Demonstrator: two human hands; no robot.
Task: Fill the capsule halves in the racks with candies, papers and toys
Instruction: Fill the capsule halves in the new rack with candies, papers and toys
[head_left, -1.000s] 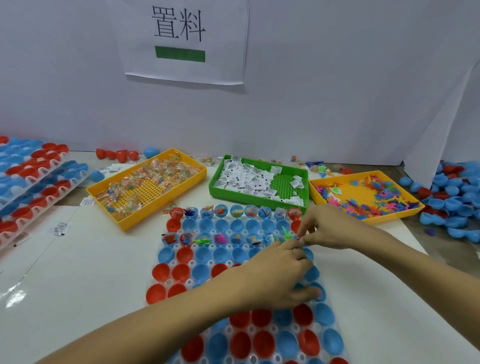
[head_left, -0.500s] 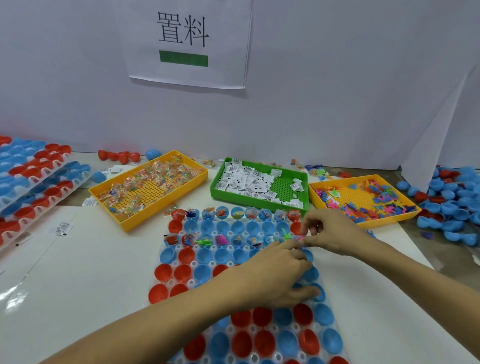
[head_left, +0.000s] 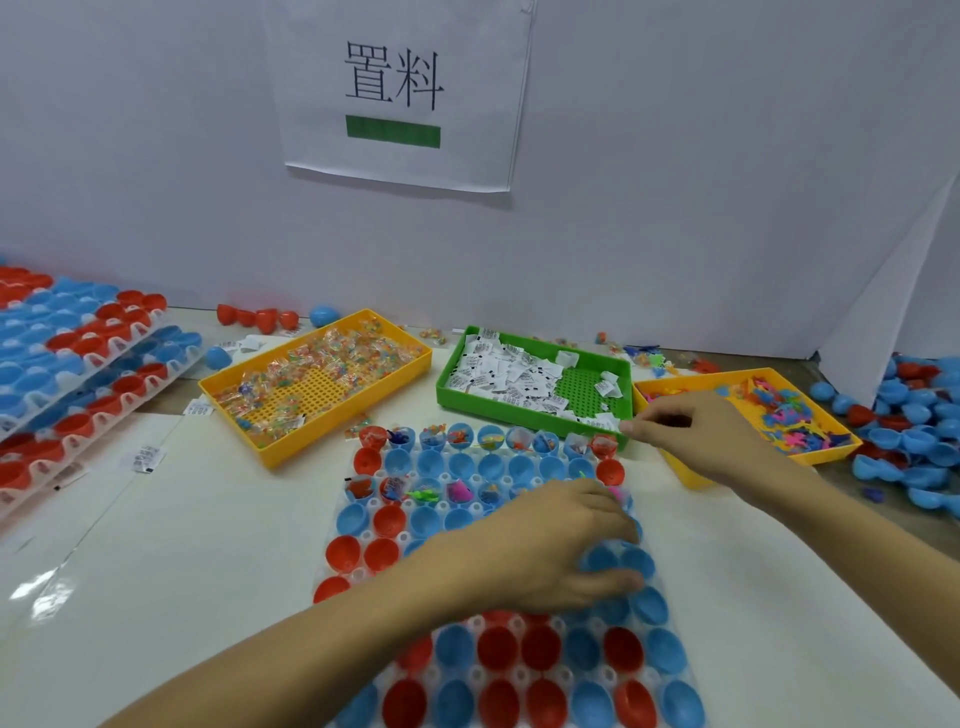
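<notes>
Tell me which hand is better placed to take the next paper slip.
Right, probably. The right hand hovers at the near corner of the green tray of paper slips, while the left hand rests on the rack.

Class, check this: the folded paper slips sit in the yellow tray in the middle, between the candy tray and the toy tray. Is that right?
Not quite. In the head view the paper slips lie in a green tray, not a yellow one. It does sit in the middle, between the candy tray and the toy tray.

table (head_left: 218, 525) | near edge: rack (head_left: 363, 551) | far edge: candy tray (head_left: 317, 441), paper tray (head_left: 447, 387), toy tray (head_left: 675, 467) | left edge: stacked racks (head_left: 78, 384) | right edge: loose halves (head_left: 914, 431)
</notes>
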